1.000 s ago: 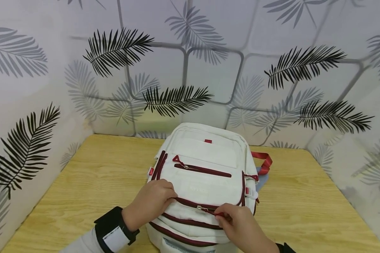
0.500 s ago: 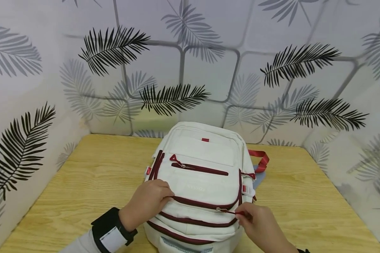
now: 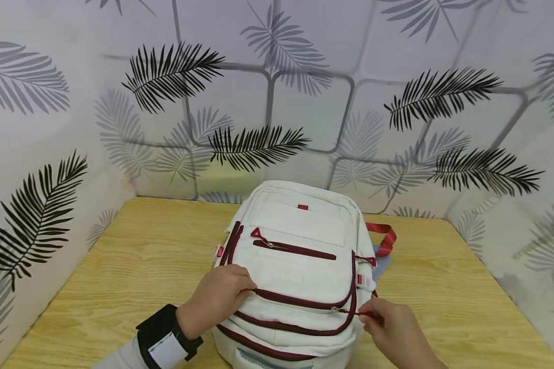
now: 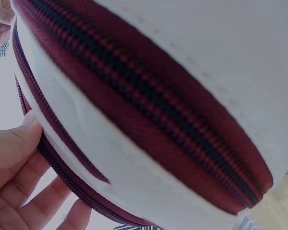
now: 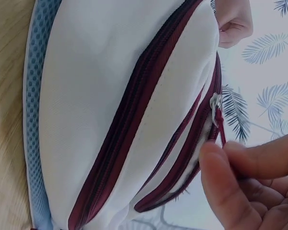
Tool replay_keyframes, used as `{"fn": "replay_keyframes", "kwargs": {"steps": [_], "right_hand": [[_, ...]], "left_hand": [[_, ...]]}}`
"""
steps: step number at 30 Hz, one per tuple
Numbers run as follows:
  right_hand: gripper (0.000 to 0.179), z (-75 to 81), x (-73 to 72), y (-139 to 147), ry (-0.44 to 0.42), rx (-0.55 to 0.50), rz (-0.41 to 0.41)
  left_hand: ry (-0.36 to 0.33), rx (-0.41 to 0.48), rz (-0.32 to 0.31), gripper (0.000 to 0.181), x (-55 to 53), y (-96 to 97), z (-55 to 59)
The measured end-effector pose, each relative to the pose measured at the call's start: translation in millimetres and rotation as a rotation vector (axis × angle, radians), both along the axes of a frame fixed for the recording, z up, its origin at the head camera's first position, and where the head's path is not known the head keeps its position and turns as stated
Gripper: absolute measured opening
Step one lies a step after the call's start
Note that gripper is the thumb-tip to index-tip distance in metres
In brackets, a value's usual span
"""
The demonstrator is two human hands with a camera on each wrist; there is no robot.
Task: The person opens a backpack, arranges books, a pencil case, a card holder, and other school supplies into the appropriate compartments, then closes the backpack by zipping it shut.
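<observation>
A white backpack [image 3: 304, 215] with dark red zippers lies on the table, its front facing up. My left hand [image 3: 219, 297] holds the left part of the front pocket's zipper edge, thumb and fingers on either side of it in the left wrist view. At the pocket's lower right, my right hand [image 3: 394, 328] pinches the red zipper pull [image 3: 357, 312] between thumb and forefinger. The cord runs taut from the metal slider [image 5: 215, 103]. In the right wrist view the zipper gapes below the slider and is joined above it.
The wooden table [image 3: 443, 287] extends on both sides of the backpack. A red strap loop [image 3: 383, 238] sticks out at its right. Behind stands a leaf-patterned backdrop [image 3: 304, 102]. Another red pull [image 3: 258, 233] rests on the small upper pocket zipper.
My right hand has moved right, drawing the slider along the front pocket's lower edge and joining the zipper behind it. My left hand keeps its hold in the same place.
</observation>
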State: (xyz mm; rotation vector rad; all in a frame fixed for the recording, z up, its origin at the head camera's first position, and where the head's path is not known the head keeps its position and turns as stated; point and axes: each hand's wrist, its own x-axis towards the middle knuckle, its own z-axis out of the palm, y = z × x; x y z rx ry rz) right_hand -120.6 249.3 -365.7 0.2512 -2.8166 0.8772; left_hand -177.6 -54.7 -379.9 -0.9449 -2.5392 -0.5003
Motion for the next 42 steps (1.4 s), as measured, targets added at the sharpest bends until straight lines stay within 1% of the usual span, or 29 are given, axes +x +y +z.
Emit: {"fn": "replay_keyframes", "kwargs": {"steps": [3,5,7,10,13,18,21,25,31,33,36,40,42], "right_hand": [[0.017,-2.2,-0.9,5,0.025,-0.009,-0.039],[0.017,-3.2,-2.6,7,0.02,-0.026,-0.045],[0.018,-4.9,-4.3,9,0.06,-0.032,-0.038],[0.019,-6.5,-7.0,11,0.092,-0.03,-0.052],[0.016,-7.2,-9.8,14,0.097,-0.033,-0.074],[0.014,-7.2,-15.9,19,0.138,-0.024,-0.071],[0.012,-7.4,-19.5,22,0.14,-0.017,-0.082],[0.011,-6.9,-26.0,23,0.158,-0.019,-0.072],[0.012,-6.2,-41.7,22,0.193,0.011,-0.052],[0.008,-6.9,-48.8,23,0.192,0.009,-0.05],[0.004,-9.3,-60.1,23,0.17,-0.031,-0.064],[0.004,-13.7,-73.2,26,0.101,-0.1,-0.095],[0.006,-15.6,-79.0,27,0.081,-0.108,-0.11]], "left_hand": [[-0.003,0.008,-0.011,0.005,1.2,0.2,1.3],[-0.007,0.016,-0.013,0.005,1.6,0.3,1.3],[-0.003,0.021,-0.014,0.005,1.8,0.1,0.7],[-0.006,0.024,-0.011,0.006,2.2,0.0,-0.4],[-0.003,0.026,-0.013,0.007,2.9,-0.4,-0.2],[0.025,0.025,-0.008,0.007,2.7,-1.9,-1.8],[0.045,0.023,-0.01,0.006,2.0,-3.8,-3.4],[0.044,0.029,0.017,0.007,1.2,-8.0,-4.1],[0.008,0.053,0.057,0.01,-1.7,-15.0,-5.3],[0.0,0.065,0.067,0.011,-2.3,-17.2,-5.9],[-0.016,0.08,0.081,0.011,-2.6,-19.0,-7.0],[-0.029,0.081,0.086,0.011,-1.7,-19.2,-8.0],[-0.032,0.08,0.086,0.011,-1.0,-19.0,-8.1]]}}
